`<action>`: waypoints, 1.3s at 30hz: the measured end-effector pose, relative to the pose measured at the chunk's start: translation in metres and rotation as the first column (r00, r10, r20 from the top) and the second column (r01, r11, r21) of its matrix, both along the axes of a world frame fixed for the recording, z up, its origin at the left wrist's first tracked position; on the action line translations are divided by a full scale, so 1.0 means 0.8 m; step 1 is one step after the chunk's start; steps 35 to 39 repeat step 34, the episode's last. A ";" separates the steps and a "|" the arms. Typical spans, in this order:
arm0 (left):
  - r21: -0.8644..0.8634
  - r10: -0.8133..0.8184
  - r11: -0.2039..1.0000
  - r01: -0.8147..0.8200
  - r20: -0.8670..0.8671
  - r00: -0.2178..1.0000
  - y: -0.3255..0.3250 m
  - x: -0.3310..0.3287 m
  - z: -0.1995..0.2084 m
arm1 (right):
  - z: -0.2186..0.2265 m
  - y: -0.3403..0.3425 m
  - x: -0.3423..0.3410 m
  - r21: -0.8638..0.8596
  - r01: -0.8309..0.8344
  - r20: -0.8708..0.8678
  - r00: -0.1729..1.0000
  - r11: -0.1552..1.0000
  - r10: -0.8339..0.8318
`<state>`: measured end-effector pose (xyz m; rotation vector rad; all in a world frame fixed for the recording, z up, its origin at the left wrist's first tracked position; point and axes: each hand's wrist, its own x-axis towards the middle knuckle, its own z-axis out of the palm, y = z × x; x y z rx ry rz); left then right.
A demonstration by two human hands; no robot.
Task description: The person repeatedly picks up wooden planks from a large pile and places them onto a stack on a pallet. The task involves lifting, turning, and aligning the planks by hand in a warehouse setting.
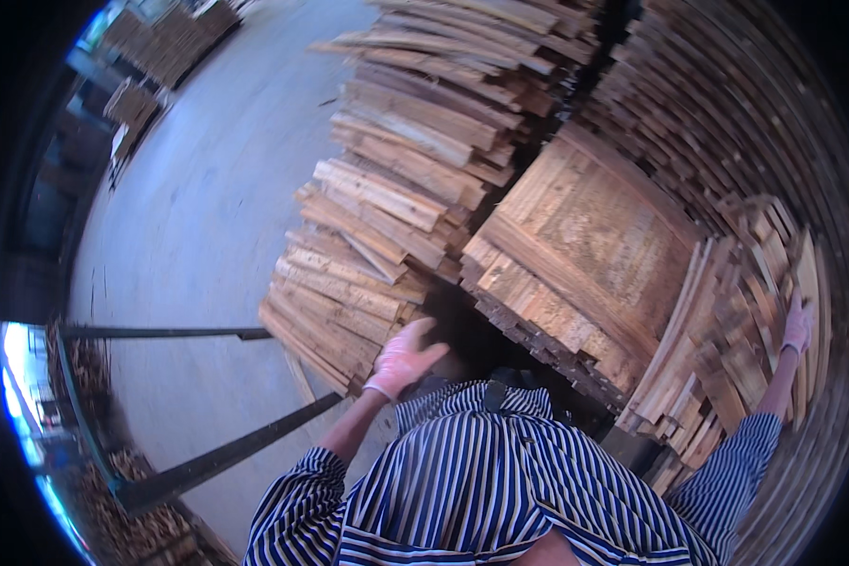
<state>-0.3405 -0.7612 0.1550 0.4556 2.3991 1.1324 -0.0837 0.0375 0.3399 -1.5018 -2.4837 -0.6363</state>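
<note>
My left hand [407, 360], in a pale pink glove, is held out in front of my waist with fingers and thumb apart, holding nothing. It hovers by the near end of a long row of stacked wooden boards [340, 288]. My right arm stretches far to the right. At its end my gloved right hand [798, 325] is closed at the edge of a long pale wooden board [807, 269], though its fingertips are blurred. Beside it lies a loose, jumbled heap of short boards [717, 377].
A squared stack of planks [585, 236] stands ahead, with a dark gap on its left. Tall layered timber [717, 104] rises at the far right. A dark metal bar frame [226, 453] stands at left on the grey floor [198, 189]. More wood piles [170, 42] are at the far left.
</note>
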 end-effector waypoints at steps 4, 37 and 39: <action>-0.449 0.323 0.865 -0.225 0.156 0.933 -0.182 0.031 -0.074 | 0.034 -0.309 -0.165 0.243 -0.476 -0.513 0.677 0.845 0.528; 0.109 0.553 0.515 -0.850 0.716 0.427 -0.131 -0.407 -0.409 | -0.452 -0.897 -0.850 -0.901 -0.232 0.030 0.811 0.367 0.585; 0.109 0.553 0.515 -0.850 0.716 0.427 -0.131 -0.407 -0.409 | -0.452 -0.897 -0.850 -0.901 -0.232 0.030 0.811 0.367 0.585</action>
